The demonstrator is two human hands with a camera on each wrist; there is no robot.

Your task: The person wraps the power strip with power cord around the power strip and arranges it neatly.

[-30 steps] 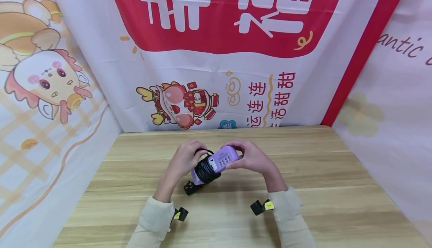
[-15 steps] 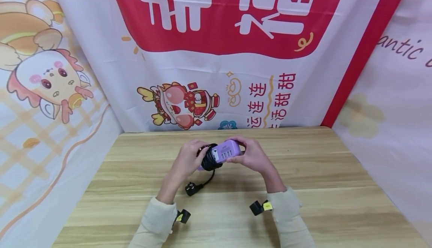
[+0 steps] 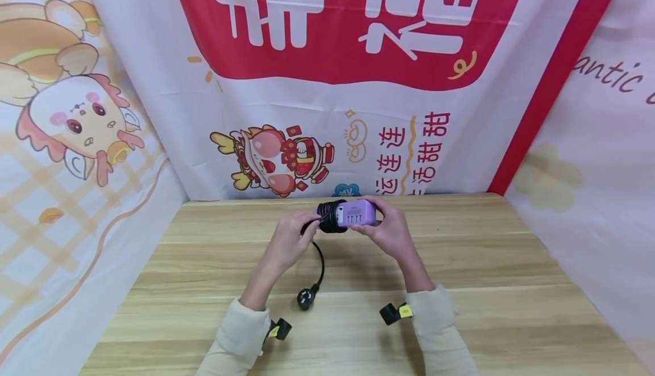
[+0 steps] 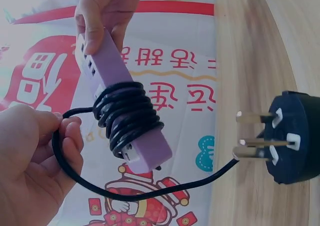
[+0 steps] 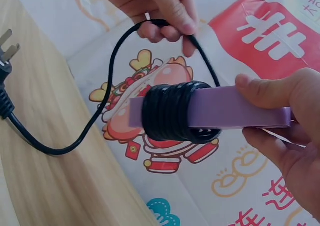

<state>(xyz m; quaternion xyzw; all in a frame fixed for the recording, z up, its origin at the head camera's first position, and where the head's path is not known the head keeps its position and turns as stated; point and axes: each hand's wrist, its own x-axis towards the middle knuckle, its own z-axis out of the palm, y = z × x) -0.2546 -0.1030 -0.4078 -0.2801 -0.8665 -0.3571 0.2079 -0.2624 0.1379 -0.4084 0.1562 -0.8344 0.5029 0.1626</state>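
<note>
A purple power strip with USB ports is held up over the far part of the table. Black cord is wound round it in several turns. My right hand grips the strip's bare end, thumb on one side and fingers on the other. Beside the coil, my left hand pinches the cord between thumb and fingertips, apart from the strip. From those fingers the loose cord runs down to a black three-pin plug, which hangs with its metal pins showing in the left wrist view.
The wooden table ends at a printed cloth backdrop, with cloth walls at left and right. A small black camera is worn on the left wrist, another black camera on the right.
The power strip has turned from slanted to nearly level and moved up and right. My left hand has shifted off the strip onto the cord, and more cord with the plug hangs free.
</note>
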